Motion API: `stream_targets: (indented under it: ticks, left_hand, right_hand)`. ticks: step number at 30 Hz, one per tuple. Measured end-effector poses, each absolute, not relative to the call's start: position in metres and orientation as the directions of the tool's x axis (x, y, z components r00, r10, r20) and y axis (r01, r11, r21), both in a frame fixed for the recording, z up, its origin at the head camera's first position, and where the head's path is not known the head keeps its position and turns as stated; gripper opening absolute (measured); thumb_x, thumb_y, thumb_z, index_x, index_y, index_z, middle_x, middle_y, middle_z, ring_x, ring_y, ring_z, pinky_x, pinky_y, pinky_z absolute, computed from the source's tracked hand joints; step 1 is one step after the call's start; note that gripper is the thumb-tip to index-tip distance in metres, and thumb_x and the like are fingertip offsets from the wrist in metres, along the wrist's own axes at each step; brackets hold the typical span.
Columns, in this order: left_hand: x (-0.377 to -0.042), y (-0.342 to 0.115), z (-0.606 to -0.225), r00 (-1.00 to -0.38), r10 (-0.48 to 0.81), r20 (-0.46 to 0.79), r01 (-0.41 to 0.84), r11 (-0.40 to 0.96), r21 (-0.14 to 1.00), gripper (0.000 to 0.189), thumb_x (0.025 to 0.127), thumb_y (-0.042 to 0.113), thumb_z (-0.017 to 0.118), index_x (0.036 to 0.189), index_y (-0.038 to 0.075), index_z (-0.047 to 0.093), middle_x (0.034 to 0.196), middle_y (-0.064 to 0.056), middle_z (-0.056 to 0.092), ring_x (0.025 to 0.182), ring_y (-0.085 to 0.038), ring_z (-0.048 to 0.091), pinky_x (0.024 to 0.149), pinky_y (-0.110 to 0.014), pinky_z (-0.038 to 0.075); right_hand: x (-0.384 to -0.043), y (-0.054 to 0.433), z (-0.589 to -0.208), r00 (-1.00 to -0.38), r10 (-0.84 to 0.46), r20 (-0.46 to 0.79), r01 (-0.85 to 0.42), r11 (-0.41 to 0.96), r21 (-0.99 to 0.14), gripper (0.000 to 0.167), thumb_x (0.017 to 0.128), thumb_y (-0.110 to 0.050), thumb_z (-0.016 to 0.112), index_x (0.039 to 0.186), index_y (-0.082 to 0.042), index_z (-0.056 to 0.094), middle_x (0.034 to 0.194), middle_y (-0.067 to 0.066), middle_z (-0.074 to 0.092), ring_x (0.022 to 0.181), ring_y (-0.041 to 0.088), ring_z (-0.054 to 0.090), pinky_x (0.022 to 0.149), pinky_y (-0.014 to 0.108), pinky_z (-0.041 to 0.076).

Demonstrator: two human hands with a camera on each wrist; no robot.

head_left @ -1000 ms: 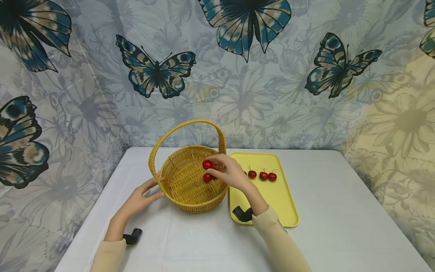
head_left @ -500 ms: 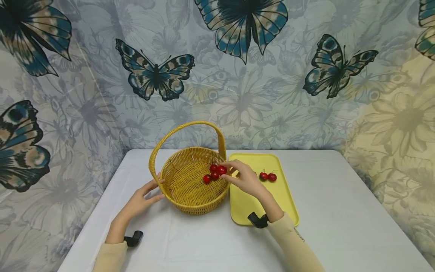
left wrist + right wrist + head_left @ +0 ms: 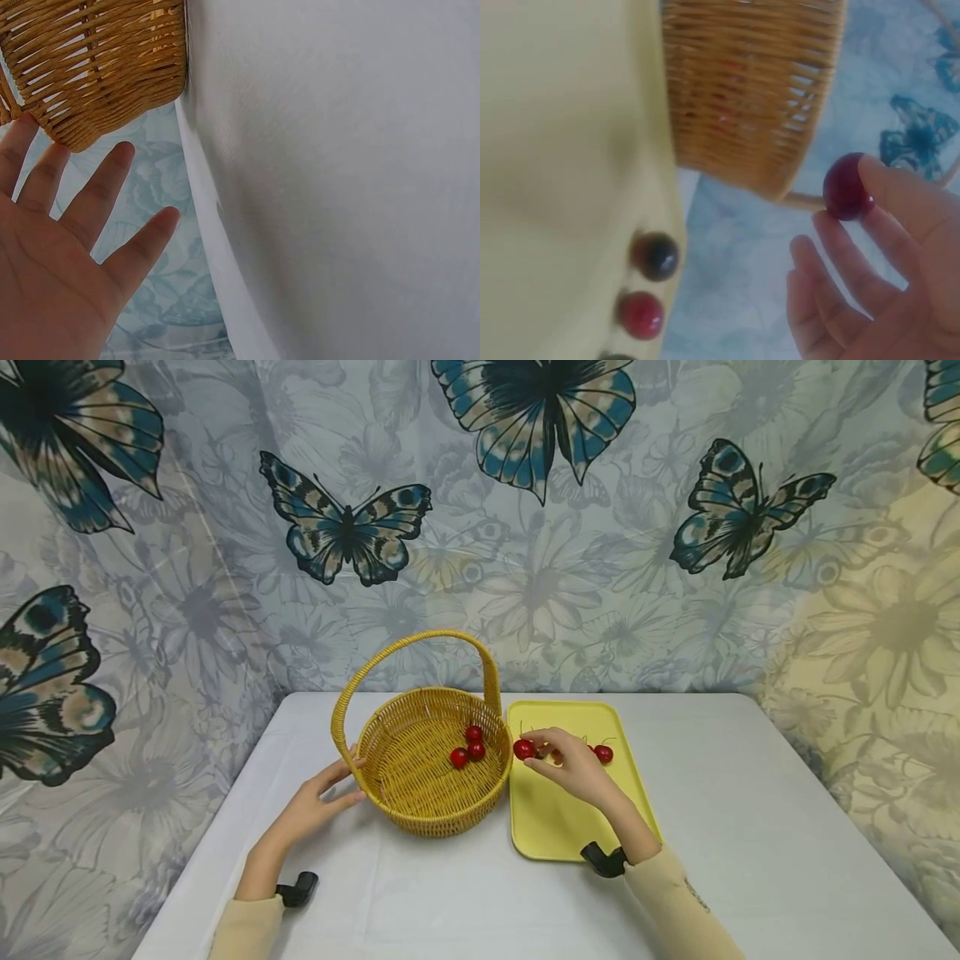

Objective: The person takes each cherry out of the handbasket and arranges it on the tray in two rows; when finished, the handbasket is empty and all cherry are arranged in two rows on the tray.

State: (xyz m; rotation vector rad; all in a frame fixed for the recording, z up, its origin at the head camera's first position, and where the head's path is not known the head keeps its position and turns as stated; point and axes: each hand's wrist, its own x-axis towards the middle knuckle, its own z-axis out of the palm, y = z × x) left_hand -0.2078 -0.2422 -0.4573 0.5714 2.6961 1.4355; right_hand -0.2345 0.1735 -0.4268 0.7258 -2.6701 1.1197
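A yellow woven basket (image 3: 444, 823) with a tall arched handle sits left of the yellow tray (image 3: 553, 822), and three red cherries (image 3: 475, 749) lie inside it. My right hand (image 3: 573, 768) pinches another cherry (image 3: 846, 187) between thumb and fingertips, over the tray's left part just outside the basket rim. In the right wrist view, this cherry hangs clear of the tray. My left hand (image 3: 315, 806) rests against the basket's left side, its fingers (image 3: 97, 199) spread and fairly straight, with some fingertips at the wicker edge.
More cherries (image 3: 603, 753) with stems lie in a row on the tray, partly hidden behind my right hand. White cloth covers the table (image 3: 750, 827), and a butterfly-patterned backdrop (image 3: 540, 610) stands behind it.
My right hand has moved right, out of the basket, carrying a cherry past the rim to above the tray. Three cherries stay in the basket. My left hand keeps its place.
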Motion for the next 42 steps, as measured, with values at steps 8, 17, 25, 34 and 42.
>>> stream_targets:
  ticks: [8,17,25,34,42]
  left_hand:
    - [-0.22,-0.248,-0.479,-0.94,0.313,0.136,0.29,0.523,0.802,0.056,0.087,0.033,0.064,0.138,0.019,0.046,0.149,-0.007,0.032,0.131,-0.036,0.036,0.106,-0.062,0.028]
    - [-0.221,-0.248,-0.484,-0.939,0.317,0.134,0.291,0.523,0.801,0.058,0.088,0.031,0.064,0.14,0.017,0.043,0.151,-0.008,0.028,0.131,-0.037,0.035,0.106,-0.062,0.028]
    - [-0.22,-0.251,-0.486,-0.943,0.309,0.125,0.278,0.523,0.806,0.059,0.086,0.038,0.064,0.14,0.022,0.044,0.152,-0.004,0.026,0.131,-0.035,0.036,0.106,-0.062,0.027]
    - [-0.22,-0.251,-0.481,-0.953,0.289,0.088,0.238,0.54,0.807,0.06,0.085,0.043,0.064,0.139,0.027,0.043,0.146,-0.007,0.037,0.132,-0.035,0.034,0.106,-0.061,0.027]
    - [-0.221,-0.251,-0.48,-0.954,0.284,0.093,0.239,0.54,0.807,0.059,0.084,0.042,0.065,0.138,0.028,0.044,0.142,-0.007,0.042,0.132,-0.033,0.035,0.108,-0.059,0.027]
  right_hand:
    - [-0.23,0.191,-0.442,-0.887,-0.381,0.261,-0.454,0.614,-0.645,0.037,0.085,-0.02,0.068,0.119,-0.009,0.062,0.111,0.005,0.065,0.093,0.026,0.061,0.066,0.025,0.052]
    - [-0.236,0.2,-0.456,-0.885,-0.401,0.236,-0.453,0.629,-0.632,0.034,0.084,-0.015,0.069,0.116,-0.007,0.062,0.108,0.009,0.065,0.089,0.029,0.063,0.072,0.041,0.055]
    - [-0.24,0.202,-0.462,-0.887,-0.421,0.188,-0.436,0.632,-0.641,0.033,0.083,-0.013,0.069,0.114,-0.004,0.063,0.101,0.011,0.066,0.079,0.023,0.061,0.07,0.034,0.054]
    - [-0.242,0.202,-0.465,-0.923,-0.374,0.093,-0.341,0.678,-0.651,0.03,0.083,-0.014,0.069,0.112,-0.005,0.064,0.09,0.009,0.063,0.076,0.019,0.059,0.067,0.029,0.051]
    - [-0.244,0.202,-0.465,-0.951,-0.309,0.007,-0.233,0.702,-0.673,0.029,0.083,-0.016,0.07,0.11,-0.007,0.065,0.081,0.006,0.057,0.064,0.017,0.053,0.059,0.027,0.045]
